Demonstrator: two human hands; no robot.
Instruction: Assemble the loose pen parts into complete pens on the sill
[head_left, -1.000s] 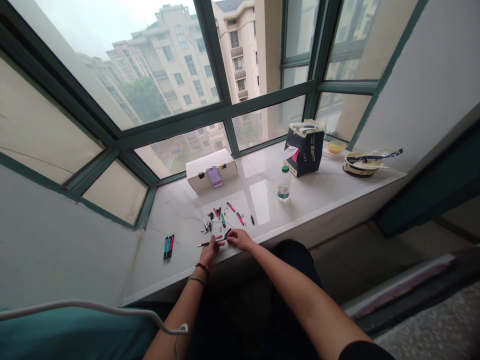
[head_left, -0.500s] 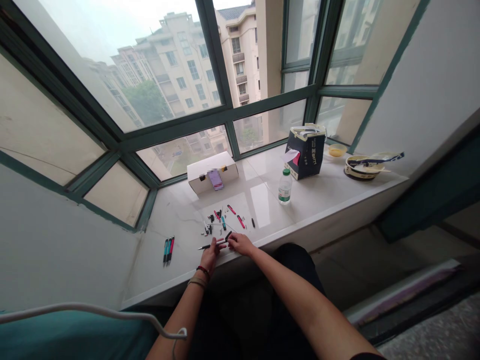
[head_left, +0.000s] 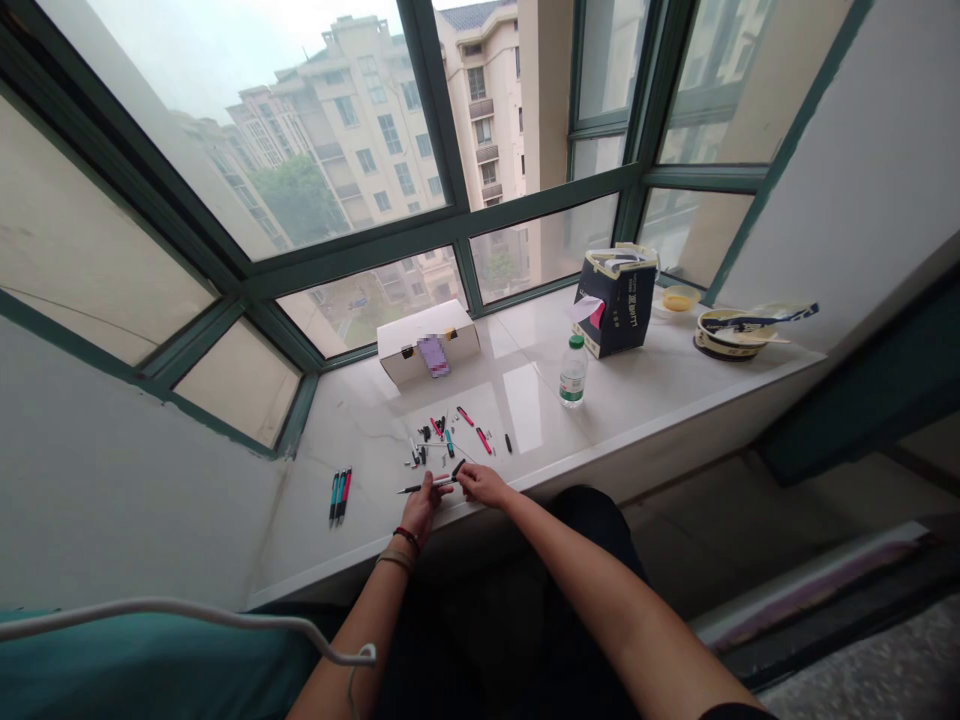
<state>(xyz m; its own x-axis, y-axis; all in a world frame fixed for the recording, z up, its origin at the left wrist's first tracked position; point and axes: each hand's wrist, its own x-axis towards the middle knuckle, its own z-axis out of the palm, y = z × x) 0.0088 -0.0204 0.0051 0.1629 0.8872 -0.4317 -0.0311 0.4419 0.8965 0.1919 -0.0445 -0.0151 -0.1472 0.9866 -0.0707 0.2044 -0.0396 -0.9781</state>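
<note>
My left hand [head_left: 421, 507] is closed around the barrel of a pen [head_left: 409, 489] with a black grip and a pale barrel, its tip pointing left over the sill's front edge. At the pen's other end, the fingers of my right hand [head_left: 482, 485] pinch a black clip-like part [head_left: 458, 468]. Whether that part is joined to the barrel I cannot tell. Just beyond my hands lie scattered pen parts: pink barrels [head_left: 484, 441], a teal barrel [head_left: 450, 444], a black grip piece [head_left: 508, 443] and small black and metal bits. Several whole pens [head_left: 340, 497] lie side by side to the left.
On the white sill [head_left: 615, 420] stand a green-capped bottle [head_left: 572, 372], a dark paper bag [head_left: 616, 305] and a white box [head_left: 427, 345] with a purple phone-like item [head_left: 433, 356] against it. A bowl [head_left: 727, 340] and a small yellow cup [head_left: 679, 299] sit at right.
The view has shifted slightly. Both hands keep their hold on the pen in nearly the same place, and the loose parts lie as before.
</note>
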